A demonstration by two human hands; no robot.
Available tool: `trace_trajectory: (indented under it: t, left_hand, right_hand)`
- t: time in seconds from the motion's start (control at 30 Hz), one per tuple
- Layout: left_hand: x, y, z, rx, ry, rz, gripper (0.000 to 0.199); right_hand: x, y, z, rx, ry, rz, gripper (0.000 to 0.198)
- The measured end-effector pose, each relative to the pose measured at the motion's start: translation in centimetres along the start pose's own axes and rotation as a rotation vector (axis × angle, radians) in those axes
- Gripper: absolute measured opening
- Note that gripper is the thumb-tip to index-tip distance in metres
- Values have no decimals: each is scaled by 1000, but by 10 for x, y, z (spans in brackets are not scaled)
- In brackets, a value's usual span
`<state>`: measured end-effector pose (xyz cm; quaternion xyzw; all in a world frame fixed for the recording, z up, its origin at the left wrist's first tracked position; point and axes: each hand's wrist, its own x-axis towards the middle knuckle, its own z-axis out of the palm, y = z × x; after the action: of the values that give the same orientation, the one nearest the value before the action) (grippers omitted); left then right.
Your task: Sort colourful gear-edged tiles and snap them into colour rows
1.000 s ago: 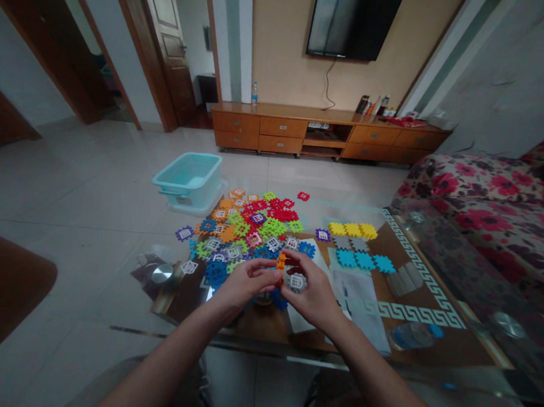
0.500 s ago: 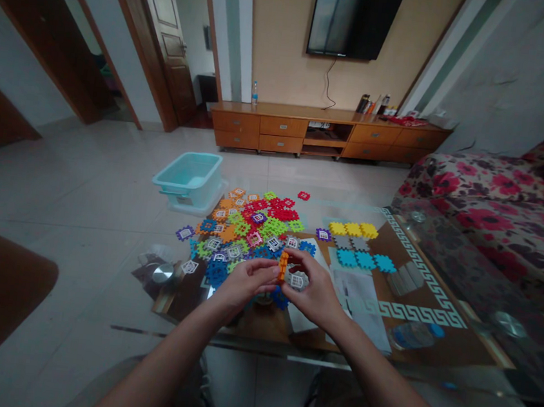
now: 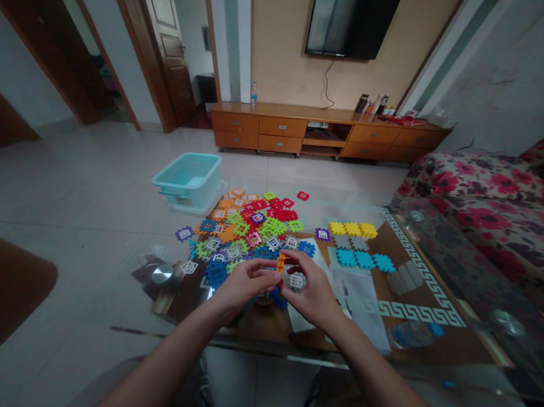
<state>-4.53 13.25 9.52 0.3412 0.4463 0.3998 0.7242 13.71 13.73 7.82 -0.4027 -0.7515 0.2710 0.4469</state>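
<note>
Between both hands, above the near part of the glass table (image 3: 258,338), are orange interlocking tiles (image 3: 281,261), seen edge-on and apparently stacked. My left hand (image 3: 248,283) pinches them from the left with thumb and fingers. On the other side my right hand (image 3: 310,288) grips them, its fingers curled round the top and its thumb low. A grey window tile (image 3: 295,281) shows just behind my right hand. Beyond my hands spreads a loose heap of notched tiles: blue ones (image 3: 216,273), green ones (image 3: 274,228), red ones (image 3: 279,204) and orange ones (image 3: 222,205).
Sorted yellow tiles (image 3: 353,229), grey tiles (image 3: 350,243) and light-blue tiles (image 3: 364,260) lie in rows at the right. A paper sheet (image 3: 359,303) and a bottle (image 3: 414,335) are near the right front. A turquoise tub (image 3: 189,179) stands at the far left.
The orange tiles have shifted very slightly to the left and turned a little more upright in my fingers. Both hands keep their hold.
</note>
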Motion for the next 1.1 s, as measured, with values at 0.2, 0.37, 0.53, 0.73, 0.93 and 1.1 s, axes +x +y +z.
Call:
trace_trajectory:
  t: [0.2,0.37,0.53,0.73,0.93,1.1]
  left_hand:
    - [2,-1,0,13,5,7,59]
    - [2,0,0,35,22,24,56]
    - [3,0,-1,12,32,24,55]
    - [2,1,1,-3,24,9,57]
    - [0,3,1,6,14,-1,55]
    - [0,3,2,5,8,0,56]
  right_hand:
    - [0,-1,0,-10,-8,-4,59]
    - [0,-3,-1,-9,-23,-5,65]
    - [0,-3,-2,-19,-2,2,59]
    - [1,-1,-1,-17,-12,-9,61]
    - [0,-1,-1,-5,-20,-10,62]
    - [0,0,-1,-10,-18,-12,62]
